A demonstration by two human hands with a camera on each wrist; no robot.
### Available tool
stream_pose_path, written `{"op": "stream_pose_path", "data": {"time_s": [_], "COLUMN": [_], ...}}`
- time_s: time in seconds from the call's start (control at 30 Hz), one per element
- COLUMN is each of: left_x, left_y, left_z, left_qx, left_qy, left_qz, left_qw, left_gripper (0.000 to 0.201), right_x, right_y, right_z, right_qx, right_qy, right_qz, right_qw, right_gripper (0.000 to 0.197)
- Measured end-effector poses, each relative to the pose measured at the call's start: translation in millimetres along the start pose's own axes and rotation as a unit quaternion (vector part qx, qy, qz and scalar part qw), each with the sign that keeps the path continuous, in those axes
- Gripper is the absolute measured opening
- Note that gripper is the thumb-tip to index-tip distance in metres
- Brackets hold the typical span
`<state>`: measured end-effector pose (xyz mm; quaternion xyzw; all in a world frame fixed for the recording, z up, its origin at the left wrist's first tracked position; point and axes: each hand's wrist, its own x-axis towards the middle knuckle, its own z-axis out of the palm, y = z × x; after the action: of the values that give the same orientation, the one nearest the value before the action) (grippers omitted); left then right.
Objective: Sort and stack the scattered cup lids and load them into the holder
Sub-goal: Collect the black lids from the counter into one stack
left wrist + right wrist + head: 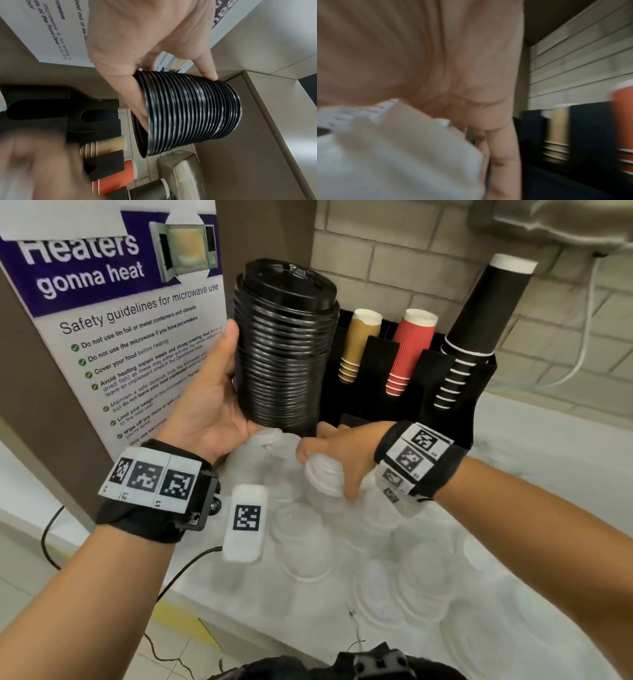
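Observation:
My left hand (219,392) grips a tall stack of black cup lids (284,350), held upright in front of the black holder (479,392); the left wrist view shows the same black lid stack (192,115) with my thumb and fingers round it. My right hand (332,460) is curled over a short stack of white lids (322,474) on the counter just in front of the holder. The right wrist view is blurred, showing the white lids (399,155) under my palm. More white lids (308,546) lie scattered over the white counter.
The holder carries stacks of tan cups (359,344), red cups (407,350) and black cups (479,316). A microwave safety poster (113,313) hangs on the left panel. A brick wall (411,261) stands behind. A cable (51,535) runs beside the counter's left edge.

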<state>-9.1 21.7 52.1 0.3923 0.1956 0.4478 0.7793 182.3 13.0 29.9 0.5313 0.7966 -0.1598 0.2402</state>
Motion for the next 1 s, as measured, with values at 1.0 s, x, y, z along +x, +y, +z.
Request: {"op": "stream_pose_path", "data": {"time_s": [1.0], "left_x": [-21], "left_y": [-28], "left_z": [-34], "left_qx": [-0.019], "left_qy": [0.050], "left_qz": [-0.018], "left_qw": [0.998], "left_gripper": [0.068], "right_x": [15], "right_y": [-39], "right_z": [48], "right_qx": [0.111], "right_qy": [0.104], "right_qz": [-0.163], "right_qw": [0.975], "right_gripper": [0.064]}}
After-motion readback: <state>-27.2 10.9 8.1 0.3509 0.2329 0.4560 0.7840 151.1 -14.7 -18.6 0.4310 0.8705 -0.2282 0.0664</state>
